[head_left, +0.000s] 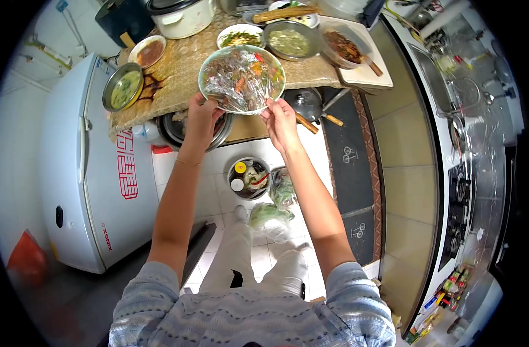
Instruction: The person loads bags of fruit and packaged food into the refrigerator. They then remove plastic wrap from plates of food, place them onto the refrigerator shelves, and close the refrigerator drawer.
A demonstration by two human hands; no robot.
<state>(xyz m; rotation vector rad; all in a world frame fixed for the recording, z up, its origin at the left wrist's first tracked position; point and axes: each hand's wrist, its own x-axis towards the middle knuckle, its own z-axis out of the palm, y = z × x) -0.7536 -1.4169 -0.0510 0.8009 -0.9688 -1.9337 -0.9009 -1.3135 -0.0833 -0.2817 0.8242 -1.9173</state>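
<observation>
The stone-topped table bore several dishes, and at its front edge was the round bowl, though whether it rested there or was held up could not be told. The left hand and right hand were clamped on its near rim. Clear film spanned the mixed food, glossy and wrinkled, its seal underneath unverified.

Glossy, plastic-looking wrap, mottled counter
</observation>
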